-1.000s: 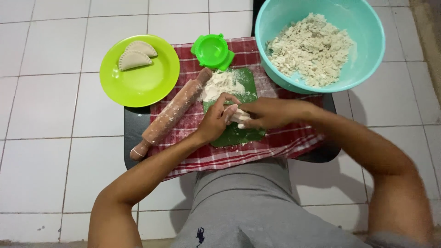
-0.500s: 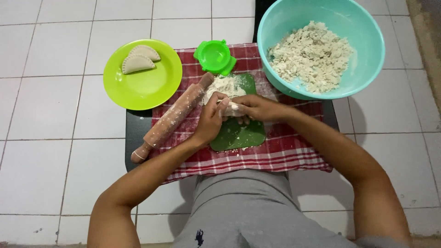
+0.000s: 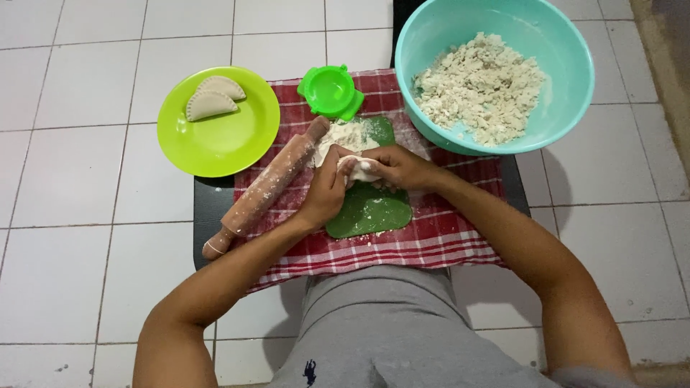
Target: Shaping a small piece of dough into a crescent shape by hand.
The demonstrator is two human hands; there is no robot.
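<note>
Both hands are closed round a dough lump (image 3: pixel 359 169): the left hand (image 3: pixel 327 190) cups it from one side, the right hand (image 3: pixel 399 167) presses from the other, above a green mat (image 3: pixel 370 212) on the checked cloth (image 3: pixel 445 237). A floury rolling pin (image 3: pixel 266 188) lies just beside the left hand. Farther out sit a green press (image 3: pixel 330 91), a lime plate (image 3: pixel 223 144) with what look like two folded pasties (image 3: pixel 212 98), and a teal bowl (image 3: pixel 568 108) of crumbly dough.

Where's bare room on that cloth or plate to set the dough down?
Free: the green plate below its two pastries, and the checked cloth below the green mat. Crowded: around both hands, between rolling pin, press and bowl.
</note>
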